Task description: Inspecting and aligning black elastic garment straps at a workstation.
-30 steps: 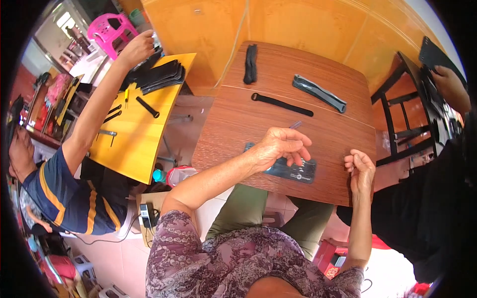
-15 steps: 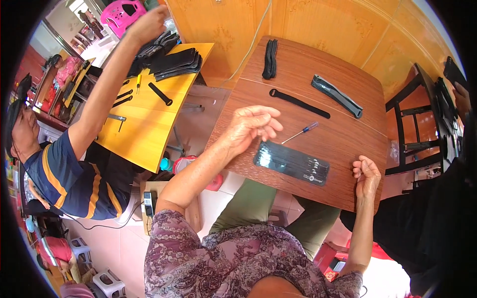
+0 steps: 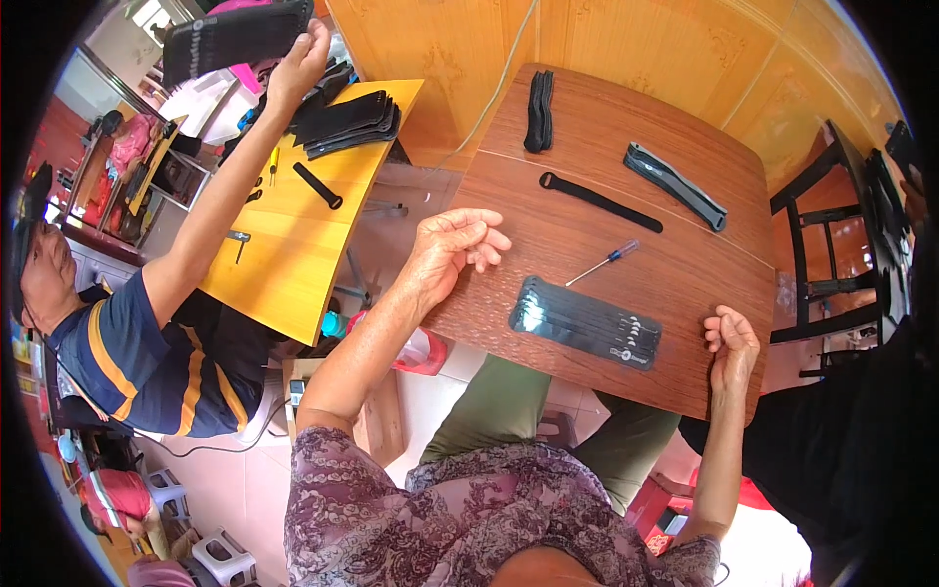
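Observation:
My left hand (image 3: pixel 452 256) hovers near the left edge of the brown table, fingers loosely bent, holding nothing. Over the table's right edge is my right hand (image 3: pixel 732 347), its fingers half curled and empty. Between them a shiny clear-fronted pack of black straps (image 3: pixel 587 325) lies flat. Just beyond it rests a thin screwdriver (image 3: pixel 606 260) with a blue handle. Farther back are a single black strap (image 3: pixel 602 203) with a loop end, a bundle of dark straps (image 3: pixel 538 112) and a longer grey-black bundle (image 3: pixel 675 186).
A co-worker (image 3: pixel 147 342) sits at left, one raised hand (image 3: pixel 298 68) holding up a flat black pack (image 3: pixel 240 41). Their yellow table (image 3: pixel 293 264) bears stacked black packs (image 3: pixel 347 125) and loose straps. At right stands a dark chair frame (image 3: pixel 807 245); a wooden panel wall (image 3: pixel 626 44) backs the table.
My left hand has drawn back leftward, away from the strap pack. My right hand stays near the table edge. The co-worker's raised hand now shows a black pack.

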The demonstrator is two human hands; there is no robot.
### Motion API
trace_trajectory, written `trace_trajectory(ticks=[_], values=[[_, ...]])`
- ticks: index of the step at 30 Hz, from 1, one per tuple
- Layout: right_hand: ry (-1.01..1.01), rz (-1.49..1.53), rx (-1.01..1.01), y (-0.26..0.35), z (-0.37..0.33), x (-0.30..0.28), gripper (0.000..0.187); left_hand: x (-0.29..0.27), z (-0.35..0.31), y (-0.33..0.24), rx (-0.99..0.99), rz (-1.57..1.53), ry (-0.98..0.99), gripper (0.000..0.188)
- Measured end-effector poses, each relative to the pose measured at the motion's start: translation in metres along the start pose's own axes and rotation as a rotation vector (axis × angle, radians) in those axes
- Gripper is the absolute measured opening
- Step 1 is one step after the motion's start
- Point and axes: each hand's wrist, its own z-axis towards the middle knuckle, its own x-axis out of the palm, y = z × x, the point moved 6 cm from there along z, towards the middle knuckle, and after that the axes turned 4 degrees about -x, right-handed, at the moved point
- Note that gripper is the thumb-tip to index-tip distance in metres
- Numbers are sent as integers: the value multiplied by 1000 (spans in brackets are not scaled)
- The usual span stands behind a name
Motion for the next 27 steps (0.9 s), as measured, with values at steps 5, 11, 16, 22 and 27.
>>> trace_trajectory(ticks=[5,11,16,22,27], values=[[9,-12,-6,-2,-1,0,15,-15,9,-6,44,38,-46,21],[13,-42,-20,-3,0,0,16,-22,12,-8,30,27,-79,26],[18,-50,-12,-2,0,0,16,-49,39,-38,116,128,-132,64],[7,-51,-19,0,-1,3,16,-125,94,-95,90,449,-416,82],[21,-81,-5,-1,0,4,17,-146,118,-99,23,707,-611,67]])
